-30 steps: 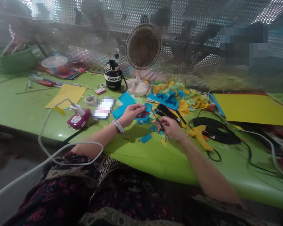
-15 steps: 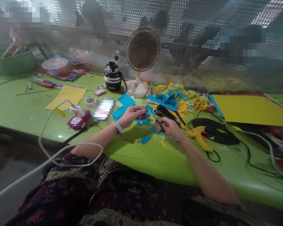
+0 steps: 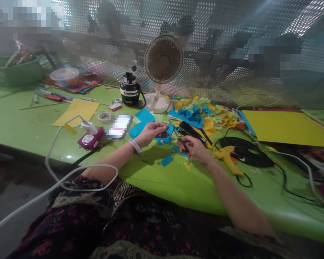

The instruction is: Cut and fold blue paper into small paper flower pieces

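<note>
the left hand [image 3: 150,132] pinches a blue paper scrap [image 3: 162,138] above the middle of the green table [image 3: 156,180], the right hand [image 3: 196,149] closed on small scissors [image 3: 181,143] just beside it. cut yellow and blue pieces [image 3: 210,117] lie heaped toward upper right; an uncut yellow sheet [image 3: 288,127] lies at far right.

Tool [image 3: 181,142] in right hand [image 3: 196,150] too small to tell; flat object [image 3: 119,126] blurred.

Observed on the green-topped worktable [image 3: 162,183], lying directly on its surface: flat yellow card sheet [image 3: 75,112], yellow hot-glue gun [image 3: 226,158], coiled black cable [image 3: 245,157], black insulated jug [image 3: 129,90], white-based desk fan [image 3: 158,102], scattered blue paper scraps [image 3: 166,160].
</note>
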Action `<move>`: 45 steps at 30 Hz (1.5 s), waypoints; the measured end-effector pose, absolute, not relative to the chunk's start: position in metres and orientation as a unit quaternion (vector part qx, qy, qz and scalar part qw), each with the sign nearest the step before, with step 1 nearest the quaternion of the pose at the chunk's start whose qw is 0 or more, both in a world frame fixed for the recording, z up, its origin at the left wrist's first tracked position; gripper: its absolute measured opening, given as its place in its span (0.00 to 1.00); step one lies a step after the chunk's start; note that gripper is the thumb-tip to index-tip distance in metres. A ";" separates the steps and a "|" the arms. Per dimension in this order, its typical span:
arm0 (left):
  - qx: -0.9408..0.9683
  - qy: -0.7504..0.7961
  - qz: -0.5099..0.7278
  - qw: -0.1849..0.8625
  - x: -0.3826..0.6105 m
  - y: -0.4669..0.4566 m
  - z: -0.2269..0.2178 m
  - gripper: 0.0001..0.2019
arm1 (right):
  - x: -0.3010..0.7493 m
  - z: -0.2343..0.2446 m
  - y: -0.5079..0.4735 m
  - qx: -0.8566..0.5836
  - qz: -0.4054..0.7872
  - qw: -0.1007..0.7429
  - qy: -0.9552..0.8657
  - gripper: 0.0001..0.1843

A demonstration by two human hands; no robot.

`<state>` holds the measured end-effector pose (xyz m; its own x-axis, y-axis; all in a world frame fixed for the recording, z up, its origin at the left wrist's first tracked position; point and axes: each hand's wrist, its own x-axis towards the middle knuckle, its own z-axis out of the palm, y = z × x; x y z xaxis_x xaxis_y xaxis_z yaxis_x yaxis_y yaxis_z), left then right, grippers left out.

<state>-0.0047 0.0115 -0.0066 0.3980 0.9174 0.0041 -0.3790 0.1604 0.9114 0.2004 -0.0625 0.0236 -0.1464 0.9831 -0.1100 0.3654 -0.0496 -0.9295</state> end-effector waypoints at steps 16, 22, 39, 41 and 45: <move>0.452 0.302 0.472 0.694 -0.006 0.012 -0.004 0.21 | 0.198 0.026 -0.065 -0.561 0.431 0.322 -0.629 0.31; 0.455 0.301 0.472 0.693 -0.007 0.011 -0.004 0.21 | 0.199 0.024 -0.064 -0.553 0.436 0.324 -0.632 0.32; 0.458 0.311 0.466 0.690 -0.009 0.013 -0.003 0.17 | 0.199 0.025 -0.065 -0.552 0.426 0.329 -0.638 0.31; 0.456 0.317 0.465 0.690 -0.010 0.013 -0.003 0.16 | 0.201 0.025 -0.063 -0.564 0.411 0.346 -0.627 0.31; 0.432 0.326 0.461 0.703 -0.010 0.015 -0.003 0.15 | 0.204 0.023 -0.058 -0.584 0.400 0.377 -0.597 0.32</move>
<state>-0.0103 0.0147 -0.0027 0.3616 0.9304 -0.0605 -0.3670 0.2017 0.9081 0.2043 -0.0583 0.0233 -0.0328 0.9993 -0.0169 0.3954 -0.0026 -0.9185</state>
